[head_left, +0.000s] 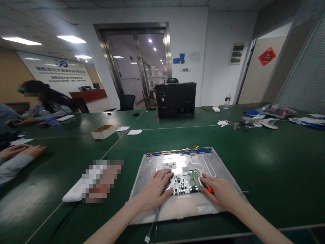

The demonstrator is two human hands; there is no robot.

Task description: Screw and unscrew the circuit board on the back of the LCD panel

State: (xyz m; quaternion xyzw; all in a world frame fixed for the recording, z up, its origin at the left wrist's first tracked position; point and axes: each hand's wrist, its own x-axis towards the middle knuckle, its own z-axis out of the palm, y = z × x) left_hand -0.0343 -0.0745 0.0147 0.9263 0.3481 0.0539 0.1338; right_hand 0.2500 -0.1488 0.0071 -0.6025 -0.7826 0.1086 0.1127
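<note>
A green circuit board (185, 183) rests on the metal back of a flat display panel (177, 205). The fingers and thumb of my left hand (157, 189) are closed on the board's left edge. My right hand (219, 192) touches the opposite edge with its fingertips and keeps an orange-handled screwdriver (210, 189) in the palm; a thin shaft shows past the wrist. A flat ribbon cable (186, 172) meets the board's top side. Along the panel's far edge runs a blue circuit strip (180, 152). Below my left hand, a cable with a white connector (147, 238) hangs down.
On the green table (269, 176) stand a black monitor housing (175, 100), an open small box (103, 132) and a water bottle (227, 101). Metal parts and plastic bags lie at the right. Left of the panel is a white device (73, 192); people sit beyond it.
</note>
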